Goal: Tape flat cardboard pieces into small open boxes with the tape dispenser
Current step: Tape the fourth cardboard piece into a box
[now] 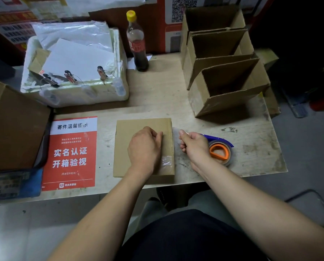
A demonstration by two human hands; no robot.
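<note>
A flat cardboard piece (pixel 136 129), plain brown and roughly rectangular, lies on the worn pale worktop (pixel 251 159) near its front edge. A crinkled strip of clear tape (pixel 166 162) sits by its right edge near the lower corner. The left hand (pixel 145 147) rests on top of the cardboard with its fingers (pixel 156 135) curled under, knuckles up, pressing down; what the fingertips touch is hidden beneath the hand. The right hand (pixel 193 146) is just beside the cardboard's right edge, fingers closed round the tape dispenser (pixel 218 148), whose blue plastic blade guard and orange core inside a greyish tape roll show past the wrist. A thin, glossy stretch of tape seems to run from the thumb toward the cardboard, but it is hard to make out.

Behind and to the right stand several open cardboard boxes (pixel 227 80), nested in a row, their insides dark. A red and white printed notice (pixel 72 153) is stuck flat on the worktop left of the cardboard. Farther back sits a white foam box (pixel 93 95) holding white sheets and plastic film, with metal clips (pixel 102 72) on its near rim. A dark drink bottle (pixel 137 42) with a yellow cap stands next to it. A large brown carton (pixel 14 129) is cut off at the left edge.
</note>
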